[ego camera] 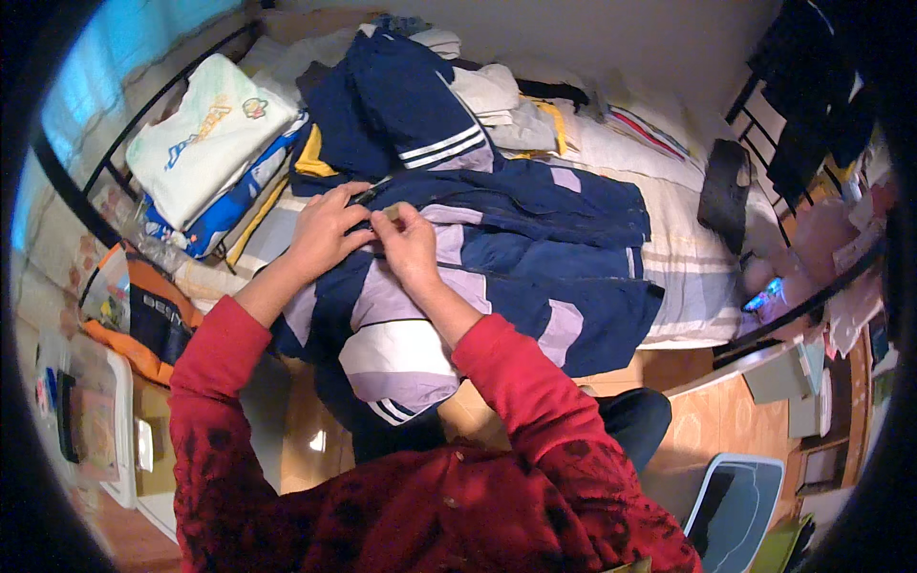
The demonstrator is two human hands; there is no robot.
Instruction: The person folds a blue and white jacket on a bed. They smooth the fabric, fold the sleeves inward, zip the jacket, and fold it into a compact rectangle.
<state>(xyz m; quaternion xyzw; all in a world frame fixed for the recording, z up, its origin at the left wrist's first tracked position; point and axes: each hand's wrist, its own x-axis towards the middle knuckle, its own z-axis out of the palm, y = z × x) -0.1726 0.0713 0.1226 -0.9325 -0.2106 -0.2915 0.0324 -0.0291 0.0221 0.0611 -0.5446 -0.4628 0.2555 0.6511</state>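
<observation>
A navy jacket with lilac and white panels (530, 251) lies spread on the bed, one sleeve with a white panel and striped end hanging over the near edge. My left hand (328, 228) is at the jacket's upper left part, fingers bent against the dark cloth. Close beside it, my right hand (405, 240) pinches a small part at the collar area with thumb and forefinger; what exactly it pinches is too small to tell. The two hands nearly touch. Beyond them sits another navy garment (387, 93) with white stripes and a lilac band.
Folded cloths with a white printed towel (215, 136) on top lie at the bed's left. White folded clothes (487, 93) lie at the back. An orange and black bag (154, 308) stands at left. Black metal rails (107, 168) edge the bed. A blue-grey plastic stool (738, 508) stands lower right.
</observation>
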